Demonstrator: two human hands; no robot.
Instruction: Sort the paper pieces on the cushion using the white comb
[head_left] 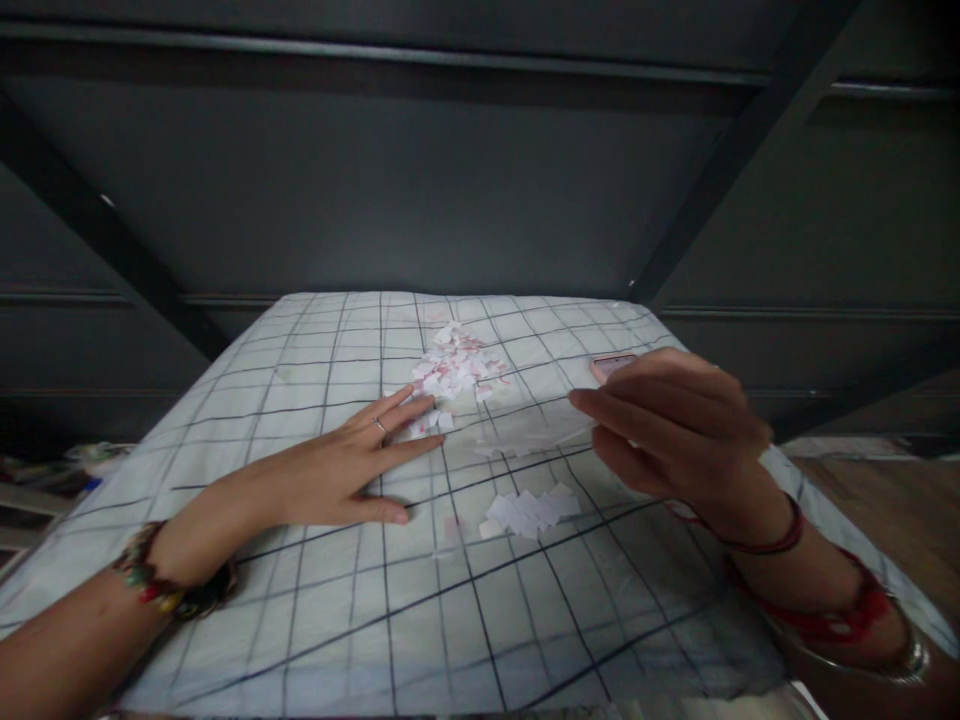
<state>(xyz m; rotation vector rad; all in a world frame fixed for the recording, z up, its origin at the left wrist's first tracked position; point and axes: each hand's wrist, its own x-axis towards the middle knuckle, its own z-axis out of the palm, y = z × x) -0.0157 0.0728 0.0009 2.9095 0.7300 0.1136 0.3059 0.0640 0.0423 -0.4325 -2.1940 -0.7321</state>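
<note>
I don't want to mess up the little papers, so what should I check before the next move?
1. Left hand resting on the checked cloth: ok, fingers spread beside the scrap pile.
2. Right hand holding the clear sheet: ok, between its fingers.
3. Clear sheet lifted fully off the cloth: cannot tell, it's blurry.
4. White pieces apart from the scrap pile: ok, clustered nearer you.
5. Phone fully in sight: not ok, the right hand partly hides it.

Dim light, edges slightly stretched
</note>
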